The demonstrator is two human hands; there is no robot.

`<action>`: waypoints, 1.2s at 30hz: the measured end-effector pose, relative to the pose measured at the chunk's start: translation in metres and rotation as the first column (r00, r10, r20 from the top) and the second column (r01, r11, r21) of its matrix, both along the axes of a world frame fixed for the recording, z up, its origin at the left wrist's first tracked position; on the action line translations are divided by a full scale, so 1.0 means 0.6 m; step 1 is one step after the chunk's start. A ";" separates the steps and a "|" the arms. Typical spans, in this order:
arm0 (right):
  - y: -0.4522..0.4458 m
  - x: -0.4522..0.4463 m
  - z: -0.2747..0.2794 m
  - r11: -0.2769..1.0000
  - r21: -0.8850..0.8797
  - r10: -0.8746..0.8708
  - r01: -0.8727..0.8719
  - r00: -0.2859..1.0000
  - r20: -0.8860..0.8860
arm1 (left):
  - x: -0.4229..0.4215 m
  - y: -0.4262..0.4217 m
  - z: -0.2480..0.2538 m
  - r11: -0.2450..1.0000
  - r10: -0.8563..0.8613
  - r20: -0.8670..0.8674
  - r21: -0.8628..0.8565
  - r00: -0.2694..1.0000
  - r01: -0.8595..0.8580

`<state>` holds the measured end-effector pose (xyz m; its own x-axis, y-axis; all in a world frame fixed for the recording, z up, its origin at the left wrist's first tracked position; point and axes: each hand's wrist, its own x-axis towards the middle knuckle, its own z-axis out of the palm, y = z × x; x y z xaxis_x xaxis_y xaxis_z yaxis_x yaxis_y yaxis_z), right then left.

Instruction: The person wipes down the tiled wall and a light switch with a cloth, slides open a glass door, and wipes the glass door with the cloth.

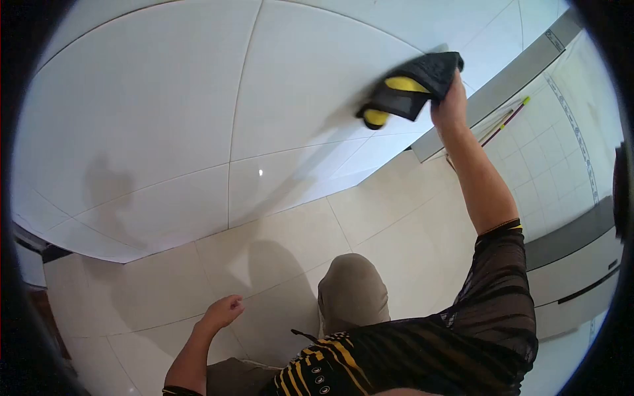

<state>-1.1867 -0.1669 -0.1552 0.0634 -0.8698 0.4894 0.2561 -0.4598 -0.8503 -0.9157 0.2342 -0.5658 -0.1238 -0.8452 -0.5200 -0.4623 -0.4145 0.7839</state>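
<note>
A black cloth with yellow patches [432,74] is pressed or held against the white tiled wall [304,72] at the upper right. My right hand [452,107] is closed on the cloth's right end, with the arm stretched out; the cloth hides most of the fingers. The cloth's lower left end hangs loose and looks slightly blurred. Down at the lower left, my left hand [225,311] hovers over the floor near my leg. Its fingers are curled in, and nothing shows in them.
Pale floor tiles [396,198] run along the foot of the wall. To the right are a grey door frame [489,92], thin poles [505,124] leaning beyond it, and a white-and-grey cabinet [574,270]. My bent knee [353,287] is in front of me.
</note>
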 end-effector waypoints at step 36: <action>0.156 0.278 0.095 -0.050 -0.841 -0.654 -0.539 0.654 -0.381 | -0.029 0.004 0.068 0.990 -0.137 -0.031 0.029 0.990 0.138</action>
